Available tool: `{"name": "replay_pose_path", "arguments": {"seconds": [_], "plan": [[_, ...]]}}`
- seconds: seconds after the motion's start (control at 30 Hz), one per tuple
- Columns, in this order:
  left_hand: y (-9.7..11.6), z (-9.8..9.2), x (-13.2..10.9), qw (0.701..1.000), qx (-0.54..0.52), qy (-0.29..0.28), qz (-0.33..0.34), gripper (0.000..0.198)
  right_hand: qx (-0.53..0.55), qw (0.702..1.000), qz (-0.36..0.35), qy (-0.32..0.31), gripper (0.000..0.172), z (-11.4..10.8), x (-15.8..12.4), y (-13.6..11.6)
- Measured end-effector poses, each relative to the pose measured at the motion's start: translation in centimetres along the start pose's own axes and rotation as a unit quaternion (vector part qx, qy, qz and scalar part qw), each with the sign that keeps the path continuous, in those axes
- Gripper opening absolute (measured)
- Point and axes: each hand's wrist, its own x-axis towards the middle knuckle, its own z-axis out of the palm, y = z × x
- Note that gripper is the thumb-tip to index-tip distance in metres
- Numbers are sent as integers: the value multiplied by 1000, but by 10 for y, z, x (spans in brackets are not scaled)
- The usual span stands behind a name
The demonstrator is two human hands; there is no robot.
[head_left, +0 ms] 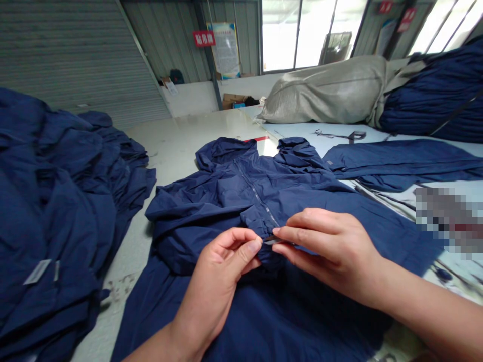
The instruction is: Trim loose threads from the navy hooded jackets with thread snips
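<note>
A navy blue jacket lies spread in front of me, its zipper running up the middle toward the collar. Over its lower front, my left hand pinches thumb and forefinger together; what sits between the tips is too small to make out. My right hand is closed around small thread snips, mostly hidden by the fingers. Their dark metal tips point left, close to my left fingertips. A bunched part of the jacket lies just behind and beneath both hands.
Piled navy garments rise at the left. Another folded navy garment lies to the right on the pale table. Toward the back stand a grey sack and a bundle of navy clothing. A pixelated patch covers something at the right edge.
</note>
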Motion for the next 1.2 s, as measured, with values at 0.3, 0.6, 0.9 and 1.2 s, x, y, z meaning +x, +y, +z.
{"name": "replay_pose_path", "arguments": {"seconds": [0.3,0.6,0.9,1.2], "plan": [[1,2,-1,1000,2,2,2,16,-3,1000,1,3,13,1,1,-1],[-2,-1,-1,1000,3,-8,8,15,1,1000,-7,26,11,2,1,-1],[-2,-3,2,1000,-16,-7,-5,23,135,971,182,79,19,2,7,7],[-2,-11,8,998,40,-44,20,20,455,738,460,-192,48,16,17,15]]}}
